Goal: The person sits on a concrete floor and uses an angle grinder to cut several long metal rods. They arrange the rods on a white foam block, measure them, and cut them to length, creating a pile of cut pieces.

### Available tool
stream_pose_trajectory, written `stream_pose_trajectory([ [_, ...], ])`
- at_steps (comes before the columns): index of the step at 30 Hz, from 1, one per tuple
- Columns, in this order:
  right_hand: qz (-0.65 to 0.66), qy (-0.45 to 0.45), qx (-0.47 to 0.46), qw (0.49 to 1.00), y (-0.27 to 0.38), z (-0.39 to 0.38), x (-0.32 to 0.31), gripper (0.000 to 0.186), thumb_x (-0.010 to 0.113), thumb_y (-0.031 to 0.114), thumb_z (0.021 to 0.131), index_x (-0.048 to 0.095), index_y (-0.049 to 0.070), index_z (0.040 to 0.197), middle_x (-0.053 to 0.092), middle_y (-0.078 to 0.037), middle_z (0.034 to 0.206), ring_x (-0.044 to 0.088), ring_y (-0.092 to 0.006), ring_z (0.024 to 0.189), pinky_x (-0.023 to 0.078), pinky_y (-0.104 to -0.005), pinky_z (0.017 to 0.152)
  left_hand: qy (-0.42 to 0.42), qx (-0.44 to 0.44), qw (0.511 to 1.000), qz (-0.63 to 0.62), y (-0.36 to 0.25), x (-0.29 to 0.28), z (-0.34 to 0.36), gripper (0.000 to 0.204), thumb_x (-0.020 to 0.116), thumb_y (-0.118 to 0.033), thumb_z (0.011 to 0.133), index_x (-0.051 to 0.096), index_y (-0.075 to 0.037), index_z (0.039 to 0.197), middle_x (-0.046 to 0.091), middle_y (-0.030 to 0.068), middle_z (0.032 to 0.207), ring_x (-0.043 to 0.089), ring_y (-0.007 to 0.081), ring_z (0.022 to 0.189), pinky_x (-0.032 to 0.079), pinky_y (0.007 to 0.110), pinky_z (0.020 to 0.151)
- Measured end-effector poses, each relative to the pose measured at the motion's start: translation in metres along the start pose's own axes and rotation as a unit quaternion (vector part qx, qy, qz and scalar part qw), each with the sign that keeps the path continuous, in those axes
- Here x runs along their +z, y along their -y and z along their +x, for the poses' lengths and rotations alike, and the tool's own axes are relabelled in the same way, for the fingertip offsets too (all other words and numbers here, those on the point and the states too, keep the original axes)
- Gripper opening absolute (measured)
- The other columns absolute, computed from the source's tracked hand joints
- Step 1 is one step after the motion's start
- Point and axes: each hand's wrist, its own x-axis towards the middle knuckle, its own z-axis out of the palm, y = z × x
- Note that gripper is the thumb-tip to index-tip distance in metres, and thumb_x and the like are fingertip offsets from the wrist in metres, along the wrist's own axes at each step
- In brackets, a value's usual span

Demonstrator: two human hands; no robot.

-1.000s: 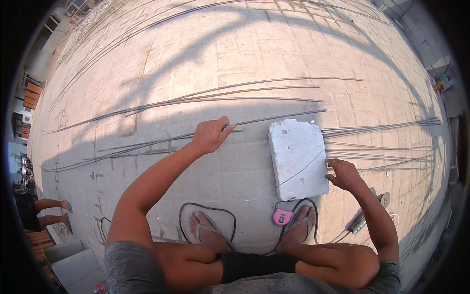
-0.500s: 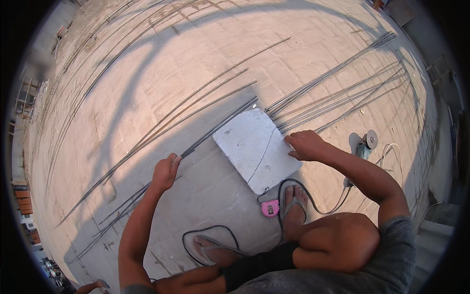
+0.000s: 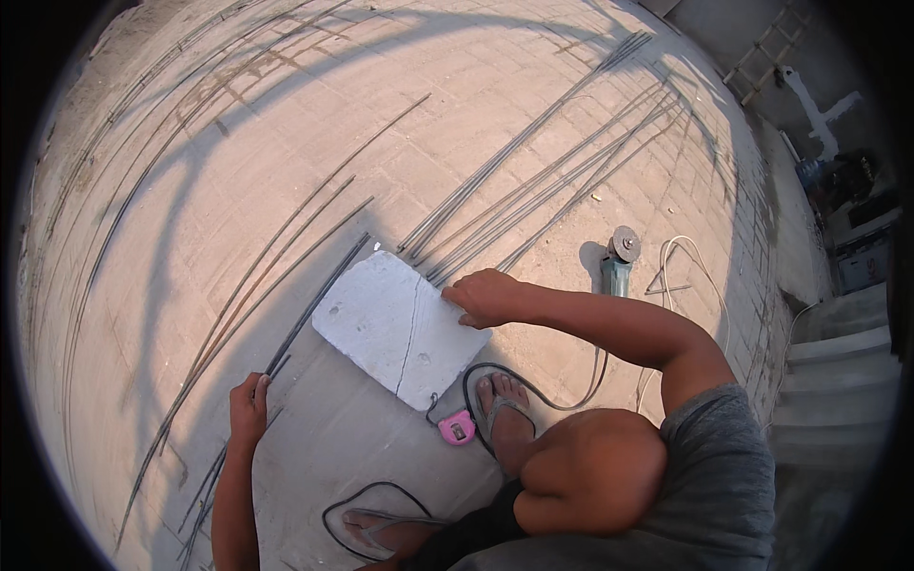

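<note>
I squat over a paved floor strewn with long steel rods. My left hand [image 3: 248, 407] grips a bundle of thin dark rods [image 3: 319, 297] that runs up and to the right beside a white cracked block [image 3: 390, 328]. On the block's right edge lies my right hand [image 3: 486, 297], fingers curled over several rod ends [image 3: 447, 262] that meet the block there. A pink tape measure [image 3: 456, 428] sits just below the block, next to my right foot [image 3: 505, 428].
An angle grinder [image 3: 617, 259] with a white cable [image 3: 678, 276] lies to the right of my right arm. More rods [image 3: 571, 143] fan out across the pavement. A ladder [image 3: 762, 48] leans at the top right; concrete steps [image 3: 838, 371] stand at the right edge.
My view has swung further left and downward. My left hand has slid down along the rod bundle, away from the block. The right hand stays at the block's right edge.
</note>
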Motion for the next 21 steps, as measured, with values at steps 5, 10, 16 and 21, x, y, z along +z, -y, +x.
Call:
stream_pose_trajectory([
  [5, 0.013, 0.007, 0.01, 1.0, -0.0007, -0.0041, 0.0036, 0.04, 0.078, 0.025, 0.085, 0.064, 0.0, 0.113, 0.073, -0.021, 0.097, 0.073, -0.0396, 0.099, 0.058, -0.0502, 0.087, 0.011, -0.009, 1.0, -0.007, -0.0004, -0.0015, 0.0037, 0.034, 0.055, -0.026, 0.111, 0.064, 0.004, 0.097, 0.053, 0.0142, 0.069, 0.05, 0.0189, 0.065, 0.044, 0.036, 0.066],
  [10, 0.025, 0.001, 0.002, 1.0, 0.0033, -0.0026, 0.0028, 0.04, 0.077, 0.024, 0.085, 0.063, 0.0, 0.114, 0.072, -0.022, 0.099, 0.072, -0.0401, 0.1, 0.058, -0.0508, 0.087, -0.012, -0.005, 1.0, -0.018, 0.0003, -0.0009, 0.0025, 0.034, 0.057, -0.028, 0.111, 0.063, 0.003, 0.097, 0.05, 0.0157, 0.068, 0.049, 0.0204, 0.064, 0.044, 0.037, 0.066],
  [16, 0.018, -0.002, 0.004, 1.0, 0.0056, 0.0017, 0.0036, 0.04, 0.077, 0.023, 0.084, 0.062, -0.001, 0.113, 0.072, -0.021, 0.099, 0.072, -0.0405, 0.099, 0.058, -0.0513, 0.087, 0.01, -0.017, 0.999, 0.026, 0.0018, -0.0004, -0.0018, 0.036, 0.056, -0.03, 0.111, 0.064, 0.002, 0.097, 0.054, 0.0185, 0.068, 0.052, 0.024, 0.062, 0.044, 0.039, 0.065],
  [21, 0.031, 0.015, 0.019, 0.999, 0.0081, 0.0014, 0.0025, 0.043, 0.078, 0.024, 0.085, 0.061, -0.001, 0.115, 0.072, -0.022, 0.101, 0.072, -0.0402, 0.102, 0.058, -0.0505, 0.088, 0.002, -0.013, 0.999, 0.032, 0.0008, 0.0015, 0.0004, 0.036, 0.056, -0.03, 0.11, 0.064, 0.002, 0.095, 0.055, 0.022, 0.069, 0.054, 0.032, 0.061, 0.044, 0.043, 0.064],
])
